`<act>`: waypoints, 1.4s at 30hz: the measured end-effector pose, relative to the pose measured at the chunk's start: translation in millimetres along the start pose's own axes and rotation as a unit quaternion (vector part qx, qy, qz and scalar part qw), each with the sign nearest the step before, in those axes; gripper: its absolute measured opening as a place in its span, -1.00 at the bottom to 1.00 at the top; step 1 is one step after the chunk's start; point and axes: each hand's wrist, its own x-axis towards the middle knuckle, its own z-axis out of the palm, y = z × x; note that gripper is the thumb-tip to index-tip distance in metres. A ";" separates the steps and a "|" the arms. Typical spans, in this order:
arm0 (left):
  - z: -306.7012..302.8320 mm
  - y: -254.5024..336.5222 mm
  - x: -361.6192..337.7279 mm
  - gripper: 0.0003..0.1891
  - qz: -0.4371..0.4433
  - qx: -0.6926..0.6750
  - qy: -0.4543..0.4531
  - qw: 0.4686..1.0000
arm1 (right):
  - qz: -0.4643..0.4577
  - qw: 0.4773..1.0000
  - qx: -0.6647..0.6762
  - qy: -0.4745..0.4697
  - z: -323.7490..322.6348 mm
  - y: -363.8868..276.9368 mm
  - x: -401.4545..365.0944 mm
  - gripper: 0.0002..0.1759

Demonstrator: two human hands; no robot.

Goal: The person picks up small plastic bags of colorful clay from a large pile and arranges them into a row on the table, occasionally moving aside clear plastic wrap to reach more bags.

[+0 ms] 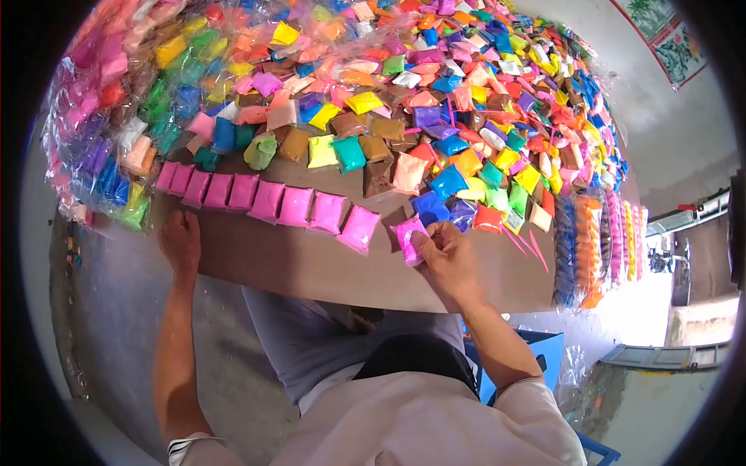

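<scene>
My right hand (449,260) pinches a small bright pink packet (407,239) between thumb and fingers, at the right end of a row. That row of similar pink packets (266,202) runs along the front of the brown table (342,272), set side by side. At the row's left end, by the table's front edge, my left hand (180,239) is closed with its fingers curled. Whatever may be inside it is hidden. Just beyond my right hand lie a blue packet (430,209) and a red packet (489,219).
A large heap of many-coloured packets (466,85) covers the back of the table. Clear plastic bags of packets (101,147) stand at the left. Long filled sleeves (588,248) lie at the right edge. A blue crate (544,349) is below, beside my right arm.
</scene>
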 end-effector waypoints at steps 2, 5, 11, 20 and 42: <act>0.8 -1.0 -0.6 -0.68 -0.007 0.002 0.001 1.000 | -0.073 0.986 -0.139 0.048 1.7 11.0 -1.1 -0.71; 3.4 -3.9 -1.0 -0.68 -0.013 -0.001 -0.001 1.000 | -0.122 0.946 -0.284 0.098 9.3 1.7 -10.6 -0.65; 1.1 -2.5 -0.5 -0.67 -0.028 -0.009 -0.013 0.999 | -0.145 0.943 -0.282 0.101 2.1 5.8 -17.9 -0.76; -2.9 -0.4 0.3 -0.66 -0.023 -0.038 -0.007 0.999 | -0.282 0.918 -0.273 0.047 -5.0 9.8 -20.8 -0.71; -15.5 12.2 0.9 -0.73 0.024 0.006 0.035 0.999 | -0.317 0.895 -0.307 -0.062 5.9 -14.6 16.2 -0.77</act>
